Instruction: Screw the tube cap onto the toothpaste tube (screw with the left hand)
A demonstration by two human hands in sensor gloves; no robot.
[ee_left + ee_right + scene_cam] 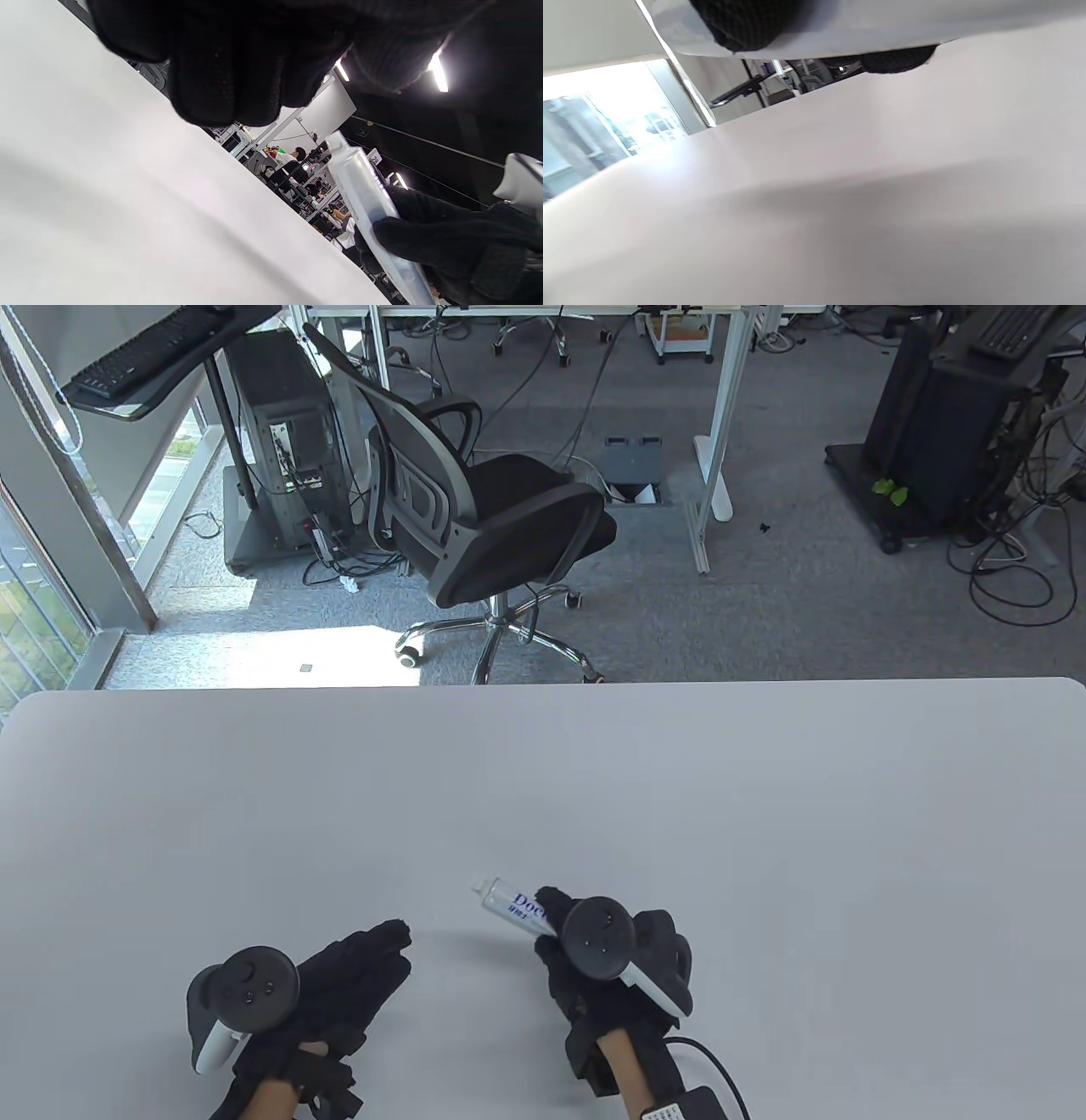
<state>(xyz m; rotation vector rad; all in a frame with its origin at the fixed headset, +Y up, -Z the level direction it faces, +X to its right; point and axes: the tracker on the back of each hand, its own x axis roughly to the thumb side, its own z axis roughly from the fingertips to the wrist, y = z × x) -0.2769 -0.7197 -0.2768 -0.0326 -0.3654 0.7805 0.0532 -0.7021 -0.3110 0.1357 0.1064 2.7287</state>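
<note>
My right hand grips a white toothpaste tube with blue lettering, just above the table. Its bare white nozzle points up and left, with no cap on it. The tube also shows in the left wrist view, with right fingers wrapped round it, and in the right wrist view. My left hand lies low over the table, left of the nozzle and apart from it. Its fingertips are bunched together. No cap shows in any view; I cannot tell whether the fingers hide it.
The white table's far edge runs across the middle of the table view. Beyond it stand a black office chair and desk frames on the grey carpet.
</note>
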